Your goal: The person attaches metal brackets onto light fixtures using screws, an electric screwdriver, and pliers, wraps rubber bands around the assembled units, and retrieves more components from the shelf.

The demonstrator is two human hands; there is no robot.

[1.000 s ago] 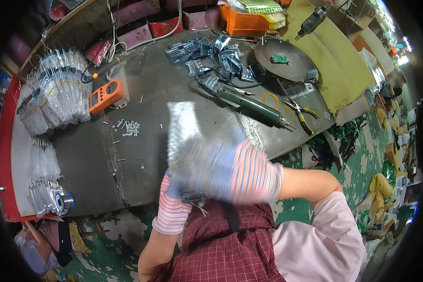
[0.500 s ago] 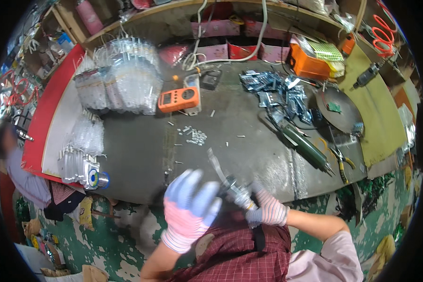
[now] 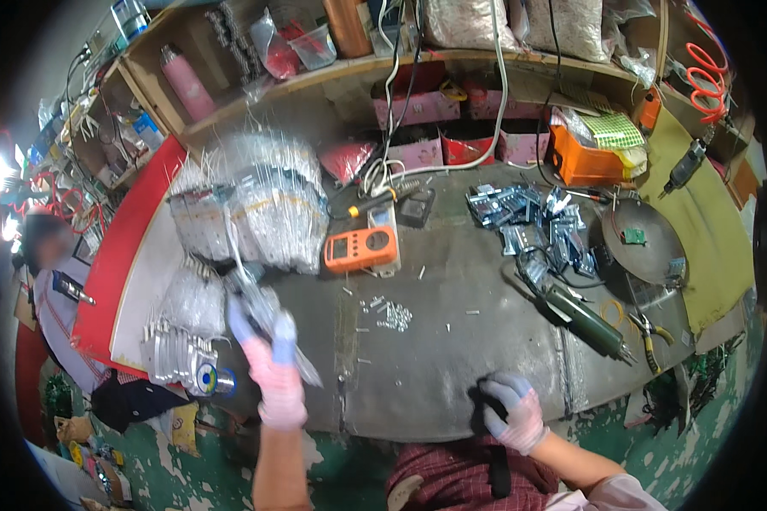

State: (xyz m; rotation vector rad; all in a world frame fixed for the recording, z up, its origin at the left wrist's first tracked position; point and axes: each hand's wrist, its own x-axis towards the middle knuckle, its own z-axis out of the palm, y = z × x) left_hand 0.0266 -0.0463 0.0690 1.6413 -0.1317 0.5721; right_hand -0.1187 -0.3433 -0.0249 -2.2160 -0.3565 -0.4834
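My left hand (image 3: 276,366), in a pink and blue striped glove, grips a clear plastic-bagged part with a white lead (image 3: 254,294). It is at the left of the table, beside a big pile of similar clear bags (image 3: 273,217) and a smaller stack of them (image 3: 192,302). The bagged part is blurred, so its kind does not show. My right hand (image 3: 518,416), gloved alike, rests at the table's front edge with thumb and fingers apart and nothing visible between them. Small screws (image 3: 395,316) lie scattered mid-table.
An orange multimeter (image 3: 360,249) stands behind the screws. To the right are small silvery packets (image 3: 520,213), a green electric screwdriver (image 3: 584,322), pliers (image 3: 650,342) and a round dish (image 3: 648,255). A solder spool (image 3: 216,381) sits at the left edge. Another person (image 3: 55,289) is at far left.
My left hand has moved left to the bag pile, and it now holds the bagged part that was in my right hand. My right hand has let go and shifted slightly right. The view has shifted.
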